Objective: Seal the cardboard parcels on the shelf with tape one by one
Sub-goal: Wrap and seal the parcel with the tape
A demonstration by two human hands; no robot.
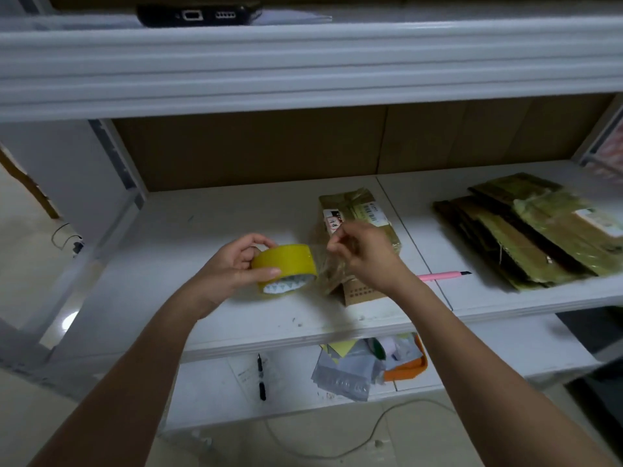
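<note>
My left hand [236, 262] grips a yellow roll of tape [285, 269] above the middle shelf [202, 315]. Just right of the roll, my right hand [362, 256] pinches the loose clear tape end [320, 261] and holds it stretched out from the roll. Under and behind my right hand lies a flat cardboard parcel [357, 210] with white labels, partly hidden by the hand. A stack of several flat cardboard parcels [526, 230] lies at the right of the same shelf.
A pink utility knife [441, 275] lies on the shelf between the parcel and the stack. The lower shelf [505, 352] holds pens [261, 375], grey mailer bags [344, 375] and an orange item [409, 367]. A black device [199, 13] sits on the top shelf. Cables trail on the floor.
</note>
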